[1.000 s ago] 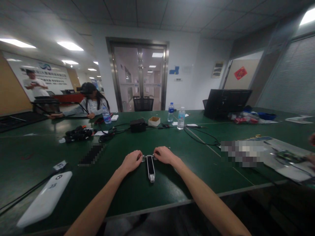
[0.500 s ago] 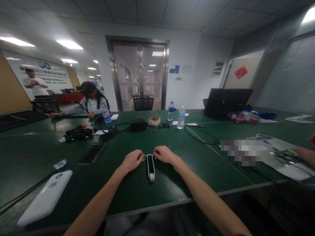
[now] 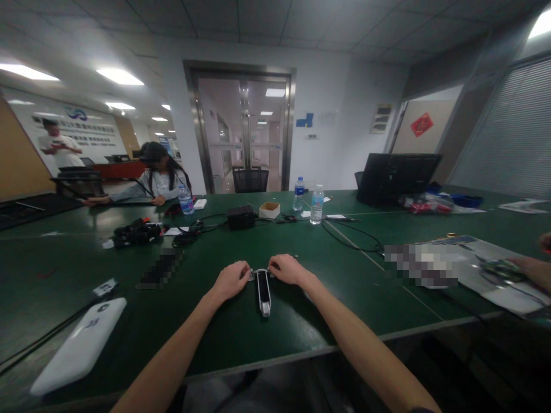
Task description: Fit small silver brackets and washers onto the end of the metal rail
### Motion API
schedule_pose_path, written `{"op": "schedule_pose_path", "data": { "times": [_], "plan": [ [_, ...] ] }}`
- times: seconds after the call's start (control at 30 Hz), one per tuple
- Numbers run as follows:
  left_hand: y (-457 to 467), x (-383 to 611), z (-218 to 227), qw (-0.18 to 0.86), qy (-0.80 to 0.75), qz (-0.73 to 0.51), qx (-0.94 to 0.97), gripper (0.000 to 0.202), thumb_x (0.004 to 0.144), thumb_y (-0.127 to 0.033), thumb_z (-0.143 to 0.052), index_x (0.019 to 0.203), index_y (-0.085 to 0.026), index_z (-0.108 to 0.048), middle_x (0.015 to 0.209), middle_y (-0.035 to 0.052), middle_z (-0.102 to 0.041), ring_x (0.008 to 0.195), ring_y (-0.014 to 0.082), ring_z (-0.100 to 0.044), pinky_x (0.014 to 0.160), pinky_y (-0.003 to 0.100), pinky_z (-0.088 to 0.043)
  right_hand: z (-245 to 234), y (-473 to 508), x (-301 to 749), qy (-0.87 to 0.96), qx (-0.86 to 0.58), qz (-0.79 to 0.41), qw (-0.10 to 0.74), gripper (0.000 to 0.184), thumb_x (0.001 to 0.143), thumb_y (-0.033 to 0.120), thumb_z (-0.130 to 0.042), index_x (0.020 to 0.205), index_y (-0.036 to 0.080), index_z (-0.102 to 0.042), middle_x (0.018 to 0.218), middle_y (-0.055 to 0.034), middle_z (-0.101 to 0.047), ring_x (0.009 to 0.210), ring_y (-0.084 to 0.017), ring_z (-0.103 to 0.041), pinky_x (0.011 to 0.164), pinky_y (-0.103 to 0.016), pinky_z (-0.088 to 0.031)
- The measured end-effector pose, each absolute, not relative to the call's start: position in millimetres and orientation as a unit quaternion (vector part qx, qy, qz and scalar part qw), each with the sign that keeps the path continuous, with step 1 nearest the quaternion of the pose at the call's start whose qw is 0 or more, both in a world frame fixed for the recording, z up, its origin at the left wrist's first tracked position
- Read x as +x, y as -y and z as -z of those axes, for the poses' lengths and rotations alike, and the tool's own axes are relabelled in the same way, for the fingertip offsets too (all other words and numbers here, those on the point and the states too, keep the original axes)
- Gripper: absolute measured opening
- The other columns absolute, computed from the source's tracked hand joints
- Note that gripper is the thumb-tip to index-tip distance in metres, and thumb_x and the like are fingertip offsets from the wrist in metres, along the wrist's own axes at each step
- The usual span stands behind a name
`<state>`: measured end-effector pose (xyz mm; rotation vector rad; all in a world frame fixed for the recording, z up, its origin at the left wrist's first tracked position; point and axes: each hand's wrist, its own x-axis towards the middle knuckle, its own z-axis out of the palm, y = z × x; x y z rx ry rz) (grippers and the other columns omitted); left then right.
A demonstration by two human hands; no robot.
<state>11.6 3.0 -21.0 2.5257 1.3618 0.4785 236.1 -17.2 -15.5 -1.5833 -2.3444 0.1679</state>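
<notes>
A slim, long device [image 3: 264, 292] with a white frame, a dark middle and a pale, blunt near end lies on the green table, pointing toward me. Small pale pieces jut out sideways from its far end. My left hand [image 3: 233, 280] rests at the left piece, fingers curled and pinched on it. On the opposite side, my right hand [image 3: 287, 269] pinches the right piece in the same way. Both sets of fingertips partly hide these side pieces, so their shape is unclear.
A white power bank-like slab [image 3: 81, 347] lies at left. Farther back are a black box [image 3: 241, 218], an open carton [image 3: 270, 210], water bottles [image 3: 317, 205] and cables. A co-worker's hand [image 3: 531, 272] is over papers at right; another person [image 3: 161, 178] sits across.
Both hands stay at the device's far end, and the device lies in the same place. The view has shifted very slightly.
</notes>
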Motion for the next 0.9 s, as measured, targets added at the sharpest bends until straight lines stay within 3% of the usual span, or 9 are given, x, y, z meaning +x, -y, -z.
{"op": "schedule_pose_path", "data": {
  "times": [0.9],
  "plan": [
    [-3.9,13.1,23.6,0.136,-0.453,-0.178,0.863,0.017,0.092,-0.028,-0.048,0.095,-0.018,-0.062,0.093,0.0053,-0.067,0.083,0.021,-0.064,0.069,0.028,-0.047,12.4,19.6,235.4,0.817,-0.548,-0.074,0.161,0.019,0.092,0.022,-0.05,0.093,0.017,-0.069,0.088,-0.0048,-0.069,0.076,-0.014,-0.06,0.066,-0.022,-0.037]
  ]
}}
